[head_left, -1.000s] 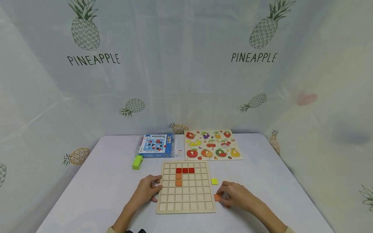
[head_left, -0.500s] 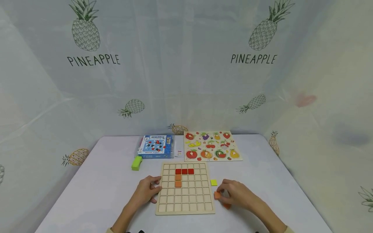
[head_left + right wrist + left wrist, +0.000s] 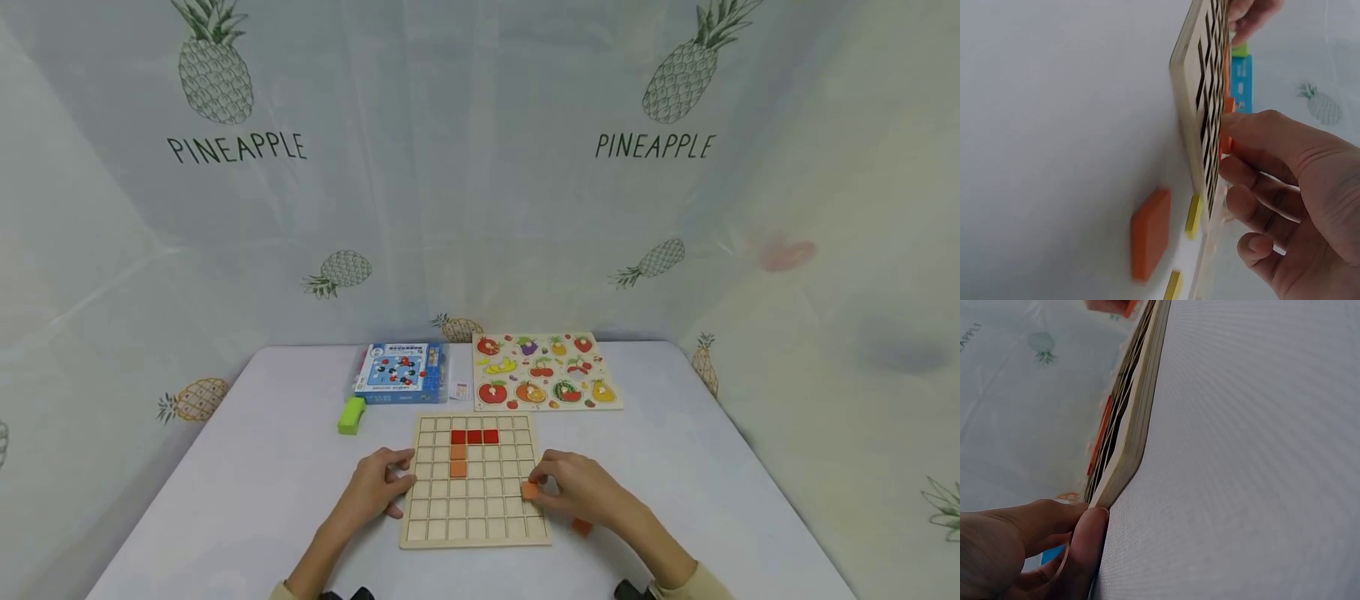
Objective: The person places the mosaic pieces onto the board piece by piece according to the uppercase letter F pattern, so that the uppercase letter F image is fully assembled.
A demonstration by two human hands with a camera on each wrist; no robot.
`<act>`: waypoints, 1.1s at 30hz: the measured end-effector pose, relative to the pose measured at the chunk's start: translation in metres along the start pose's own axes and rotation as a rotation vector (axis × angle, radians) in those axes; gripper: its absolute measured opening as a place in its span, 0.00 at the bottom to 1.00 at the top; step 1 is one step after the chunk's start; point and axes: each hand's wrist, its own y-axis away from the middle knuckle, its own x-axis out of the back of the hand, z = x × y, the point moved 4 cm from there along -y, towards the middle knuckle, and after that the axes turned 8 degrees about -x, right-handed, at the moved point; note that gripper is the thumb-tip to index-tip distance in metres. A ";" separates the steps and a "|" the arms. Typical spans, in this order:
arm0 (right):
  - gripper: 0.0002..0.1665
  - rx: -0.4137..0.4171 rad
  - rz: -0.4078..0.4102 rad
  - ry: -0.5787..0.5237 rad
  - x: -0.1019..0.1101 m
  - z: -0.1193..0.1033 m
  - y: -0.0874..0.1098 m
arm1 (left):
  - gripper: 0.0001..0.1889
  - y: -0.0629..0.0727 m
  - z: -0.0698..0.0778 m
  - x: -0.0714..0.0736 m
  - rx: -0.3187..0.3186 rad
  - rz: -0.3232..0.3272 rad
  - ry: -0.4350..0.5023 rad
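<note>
My right hand [image 3: 577,485] pinches an orange square tile [image 3: 530,490] between thumb and fingertips, over the right edge of a wooden grid board [image 3: 480,529]. In the right wrist view the tile [image 3: 1227,134] shows partly behind the thumb. My left hand [image 3: 372,487] touches the board's left edge with thumb and forefinger; the left wrist view shows these fingertips [image 3: 1094,515] against the rim. On the grid, three red tiles [image 3: 475,437] form a row, with two orange tiles [image 3: 457,461] in a column below the leftmost one.
Another orange tile [image 3: 582,527] lies right of the board. Two yellow tiles [image 3: 1194,215] show in the right wrist view. Behind the board are a blue box [image 3: 400,373] and a fruit puzzle board [image 3: 545,372]. A green block [image 3: 351,415] sits at the back left.
My right hand has picked up an orange tile from the table and carried it left to the board's right edge. The left hand stays at the left edge.
</note>
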 end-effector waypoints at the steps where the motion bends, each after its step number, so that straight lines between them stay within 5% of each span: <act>1: 0.10 0.007 0.003 0.007 -0.001 -0.004 -0.003 | 0.27 0.000 0.000 0.000 0.001 -0.001 -0.001; 18: 0.11 0.087 -0.025 0.026 -0.030 -0.073 -0.053 | 0.27 -0.001 -0.005 0.000 -0.006 -0.001 0.010; 33: 0.10 0.044 0.022 0.106 -0.039 -0.083 -0.066 | 0.27 0.000 -0.005 0.001 -0.023 0.005 0.010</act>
